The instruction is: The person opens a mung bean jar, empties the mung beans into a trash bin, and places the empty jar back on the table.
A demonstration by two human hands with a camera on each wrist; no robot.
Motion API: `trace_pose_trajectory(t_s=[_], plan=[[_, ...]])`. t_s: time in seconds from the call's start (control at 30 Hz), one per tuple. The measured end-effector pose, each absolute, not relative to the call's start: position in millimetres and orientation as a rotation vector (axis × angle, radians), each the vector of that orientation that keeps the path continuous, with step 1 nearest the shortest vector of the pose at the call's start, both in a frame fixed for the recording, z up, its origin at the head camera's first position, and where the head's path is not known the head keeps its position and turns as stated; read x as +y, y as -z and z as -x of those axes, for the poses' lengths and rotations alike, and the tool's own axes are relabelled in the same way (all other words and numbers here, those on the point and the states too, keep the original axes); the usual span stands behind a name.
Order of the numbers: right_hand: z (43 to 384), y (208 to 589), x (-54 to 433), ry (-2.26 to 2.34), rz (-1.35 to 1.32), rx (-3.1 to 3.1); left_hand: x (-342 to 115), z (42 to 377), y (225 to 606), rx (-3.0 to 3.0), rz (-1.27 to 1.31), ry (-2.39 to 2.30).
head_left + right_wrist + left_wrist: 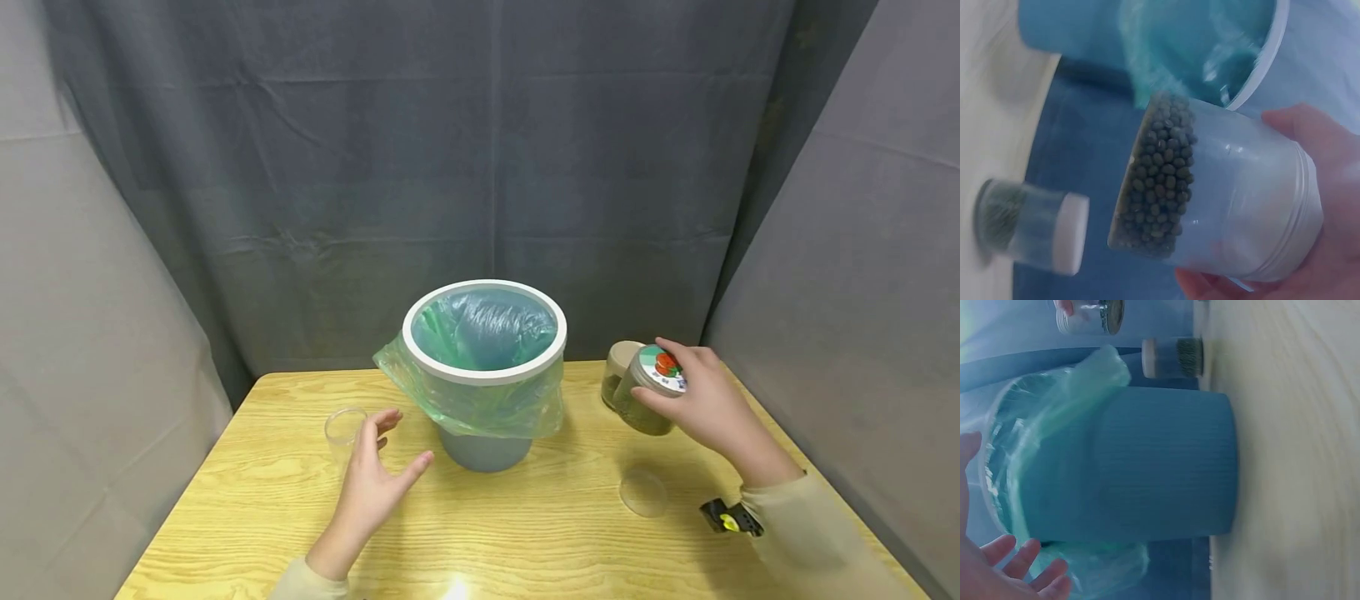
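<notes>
My right hand (701, 400) grips a clear plastic jar (647, 415) round its upper part, where a green and white label with a red picture covers the lid. Small dark green beans (1160, 181) fill the bottom of that jar, which hangs raised in the right wrist view. Behind it stands a second clear jar (1035, 225) with a pale lid and green contents. With thumb and fingers spread, my left hand (369, 487) holds nothing. It hovers beside a clear round-rimmed container (345, 427) and partly hides it.
A grey-blue bin (486, 454) with a white rim ring (483, 377) and a green plastic liner (495, 408) stands at the middle of the wooden table (540, 533). A transparent disc (643, 493) lies at the right. Dark curtains (360, 167) hang behind the table.
</notes>
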State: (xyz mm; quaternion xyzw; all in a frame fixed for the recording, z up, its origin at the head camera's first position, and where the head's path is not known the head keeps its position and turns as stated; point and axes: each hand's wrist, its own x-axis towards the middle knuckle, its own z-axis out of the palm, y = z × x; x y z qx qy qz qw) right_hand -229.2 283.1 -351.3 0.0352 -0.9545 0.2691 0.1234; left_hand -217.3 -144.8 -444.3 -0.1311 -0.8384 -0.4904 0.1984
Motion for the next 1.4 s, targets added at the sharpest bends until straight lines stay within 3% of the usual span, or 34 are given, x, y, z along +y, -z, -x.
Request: trace_pose_trajectory(t_s=[0.5, 0.77, 1.0, 1.4], plan=[[189, 323, 221, -0.782, -0.327, -2.676, -126, 194, 407, -2.219, 0.425, 1.407], [180, 325, 184, -0.832, -0.457, -2.644, -105, 183, 396, -2.227, 0.612, 1.413], [172, 333, 154, -0.834, -0.580, -2.623, -83, 178, 401, -2.347, 0.826, 1.531], [163, 348, 123, -0.830, -0.730, -2.591, -67, 176, 417, -2.464, 0.811, 1.789]])
